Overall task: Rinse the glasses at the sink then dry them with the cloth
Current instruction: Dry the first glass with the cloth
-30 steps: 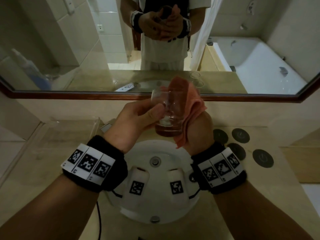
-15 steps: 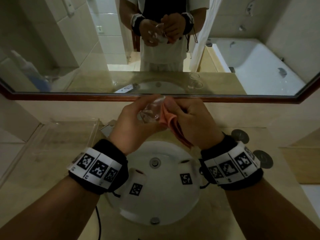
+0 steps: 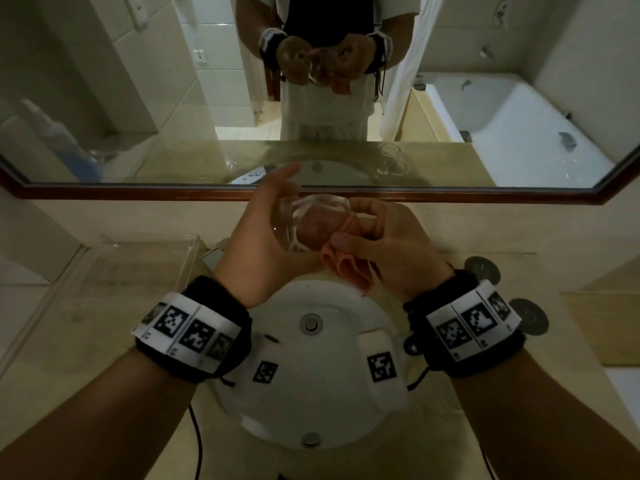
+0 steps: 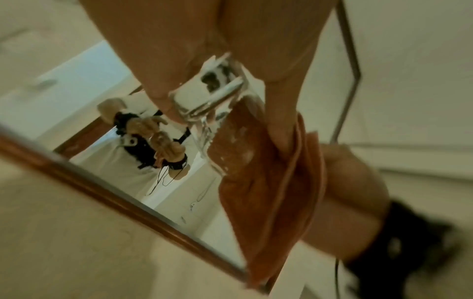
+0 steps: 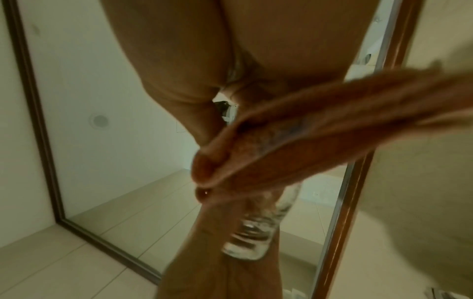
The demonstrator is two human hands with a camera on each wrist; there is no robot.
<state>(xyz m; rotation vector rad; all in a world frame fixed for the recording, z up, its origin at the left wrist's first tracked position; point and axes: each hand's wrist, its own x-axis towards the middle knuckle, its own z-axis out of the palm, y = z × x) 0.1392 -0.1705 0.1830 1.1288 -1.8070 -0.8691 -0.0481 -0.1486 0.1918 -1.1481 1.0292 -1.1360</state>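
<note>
Drying step in hand, over the sink [image 3: 311,393].

Left hand [image 3: 263,244] grasps a clear glass [image 3: 311,220], held on its side above the basin, mouth turned toward the right hand [image 3: 384,251]. The forefinger of the left hand sticks out straight past the glass; the rest of the hand cups the base and wall. In the left wrist view the thick base sits between the fingertips.

Right hand pinches an orange cloth [image 3: 343,265], fingers curled round it. One wad of the cloth is pushed inside the glass and shows pink through the wall; the loose end hangs below the hands toward the basin. Right wrist view: cloth bunched across the frame, glass beyond it, blurred.

Elsewhere: another glass shows only as a reflection in the mirror [image 3: 104,98], standing on the table to the right; I cannot find it directly. Dark round coasters [image 3: 481,270] lie on the table right of the sink. A clear tray [image 3: 138,258] stands to the left.

Judgement: the inside of this glass is being wiped; rinsing of it looks done. Whether droplets are left I cannot tell.

Next move, as I judge it: turn the glass against the cloth so that the whole inner wall and bottom are reached, then wipe the outside and rim. It calls for a firm left grip, since wet glass is slippery, and for gentle pressure inside.
</note>
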